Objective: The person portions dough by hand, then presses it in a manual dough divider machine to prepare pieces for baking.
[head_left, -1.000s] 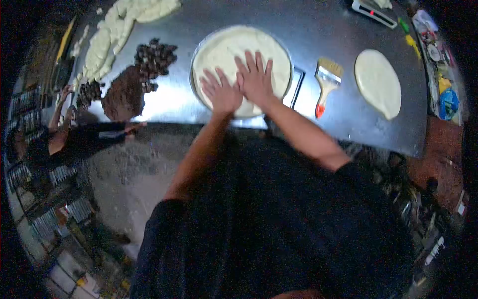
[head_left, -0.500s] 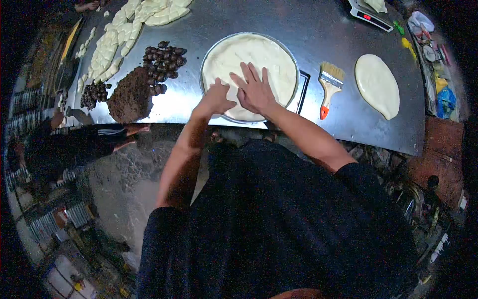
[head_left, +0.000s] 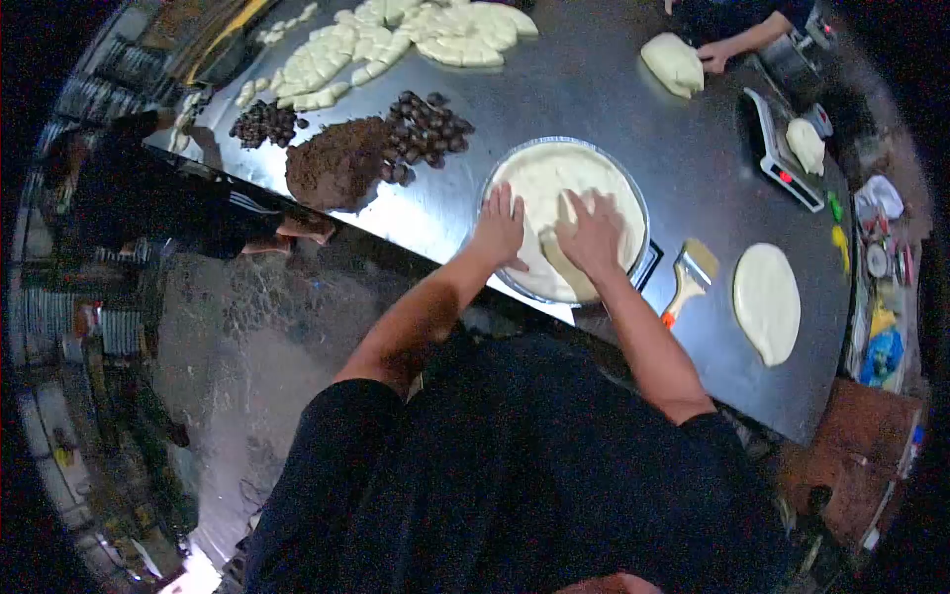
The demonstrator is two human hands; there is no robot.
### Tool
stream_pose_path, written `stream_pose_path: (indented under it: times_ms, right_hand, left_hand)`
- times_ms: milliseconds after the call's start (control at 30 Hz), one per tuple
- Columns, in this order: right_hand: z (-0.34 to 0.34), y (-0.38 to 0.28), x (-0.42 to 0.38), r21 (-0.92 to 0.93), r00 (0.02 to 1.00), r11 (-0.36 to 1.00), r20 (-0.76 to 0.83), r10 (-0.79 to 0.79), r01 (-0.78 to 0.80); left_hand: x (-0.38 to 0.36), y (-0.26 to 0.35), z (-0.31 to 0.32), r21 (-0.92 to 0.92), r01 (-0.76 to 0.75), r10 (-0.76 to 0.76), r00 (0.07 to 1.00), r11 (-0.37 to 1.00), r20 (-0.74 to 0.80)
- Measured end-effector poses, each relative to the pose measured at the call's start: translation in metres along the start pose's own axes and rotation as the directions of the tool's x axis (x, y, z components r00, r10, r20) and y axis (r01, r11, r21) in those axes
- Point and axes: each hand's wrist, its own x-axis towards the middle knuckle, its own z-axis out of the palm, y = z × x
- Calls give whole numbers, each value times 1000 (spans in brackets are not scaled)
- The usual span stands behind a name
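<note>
A round metal pan (head_left: pixel 645 210) stands near the table's front edge, lined with pale dough (head_left: pixel 554 176). My left hand (head_left: pixel 500 232) lies at the pan's left side, fingers stretched out over the dough by the rim. On the right part of the dough rests my right hand (head_left: pixel 592 238), its fingers spread and slightly blurred. Neither hand holds anything. To the right of the pan are a wide brush (head_left: pixel 690 277) with an orange-tipped handle and a flat oval piece of dough (head_left: pixel 767 302).
Left of the pan lie a brown crumbly mound (head_left: pixel 336 163), dark round balls (head_left: pixel 427 129) and smaller dark pieces (head_left: pixel 265 124). Cut dough pieces (head_left: pixel 336 54) spread behind them. At the far right, another person's hand (head_left: pixel 714 54) touches a dough lump (head_left: pixel 673 65) near a scale (head_left: pixel 777 163).
The view has turned, shifting the table's things right and down. My left hand has gone from bent fingers to stretched ones. Another person's hand with a dough lump has come into view.
</note>
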Motion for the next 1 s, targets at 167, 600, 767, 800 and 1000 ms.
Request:
stream_pose_path:
  times_ms: [167, 600, 767, 800, 1000]
  right_hand:
    - [-9, 53, 5, 85, 994, 994, -85, -63, 70]
    - [-5, 108, -95, 595, 829, 693, -78, 553, -406]
    - [-8, 56, -178, 612, 753, 518, 208, 624, -598]
    - [-4, 38, -199, 613, 728, 489, 220, 649, -621]
    - [51, -27, -302, 645, 600, 381, 151, 786, -662]
  left_hand:
    - [-4, 4, -10, 3, 27, -27, 998, 1000, 49]
    - [-76, 31, 9, -29, -55, 51, 988, 998, -144]
    - [-144, 10, 37, -575, -129, -348, 683, 808, -642]
    - [-155, 3, 55, -483, 16, -411, 549, 875, -727]
    - [-196, -44, 87, -916, 286, -208, 914, -280, 349]
